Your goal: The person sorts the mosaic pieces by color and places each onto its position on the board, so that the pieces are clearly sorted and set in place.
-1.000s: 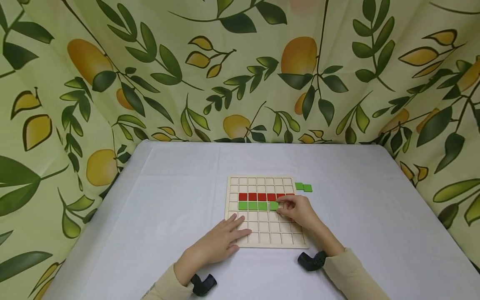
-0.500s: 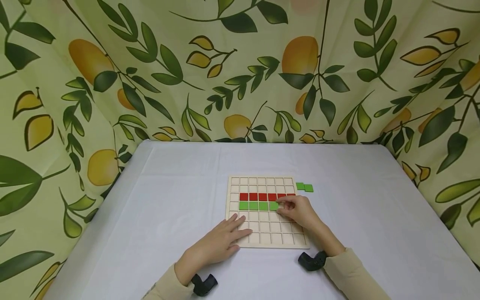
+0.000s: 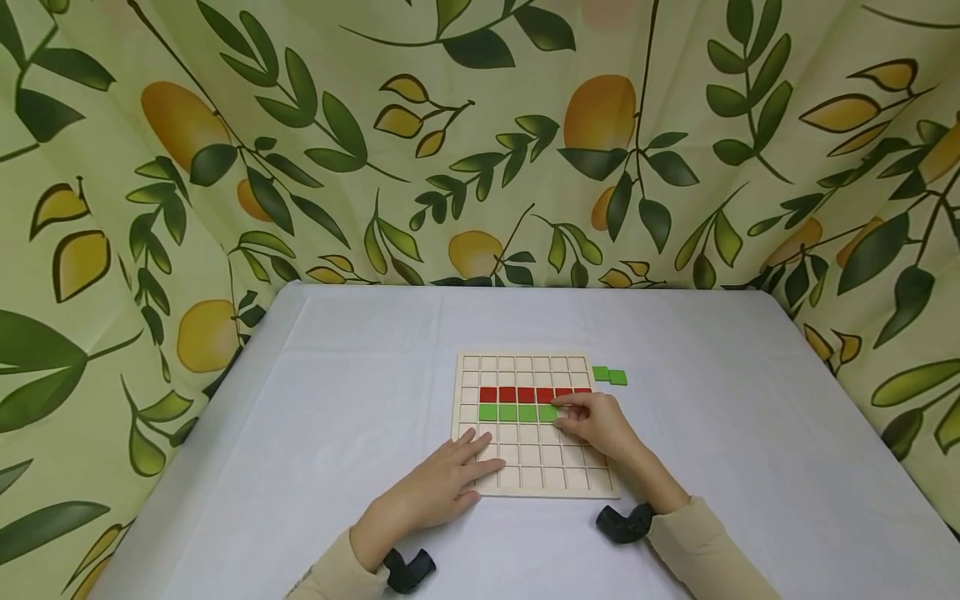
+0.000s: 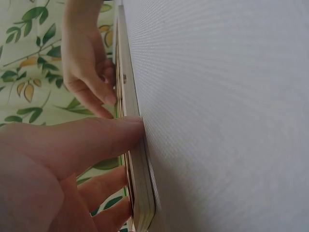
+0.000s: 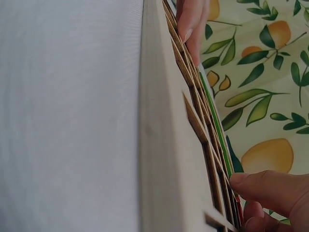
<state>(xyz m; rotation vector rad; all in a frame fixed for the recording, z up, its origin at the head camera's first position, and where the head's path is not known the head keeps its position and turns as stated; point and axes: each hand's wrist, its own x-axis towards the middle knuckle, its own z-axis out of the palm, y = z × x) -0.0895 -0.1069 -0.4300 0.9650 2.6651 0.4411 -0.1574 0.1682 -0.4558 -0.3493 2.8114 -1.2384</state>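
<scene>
A pale wooden grid board [image 3: 530,455] lies on the table. Across it runs a row of red tiles [image 3: 507,395], with a row of green tiles [image 3: 507,412] just below. My right hand [image 3: 600,423] has its thumb and index fingertip at the right end of the last visible green tile [image 3: 547,413], pinching it low in its cell; the hand hides the cells beyond. With fingers spread, my left hand [image 3: 433,485] rests on the board's lower left part. In the left wrist view, the thumb [image 4: 96,140] presses the board's side edge [image 4: 137,179].
Two loose green tiles [image 3: 617,377] lie overlapping or side by side off the board's upper right corner. A white cloth [image 3: 360,358] covers the table. A leaf-and-fruit patterned curtain [image 3: 315,200] encloses the back and sides. Black wrist devices [image 3: 625,523] sit below both hands.
The fourth green tile has shifted slightly left and settled in line with its neighbours, the right fingertips staying on it. The left hand has kept its place.
</scene>
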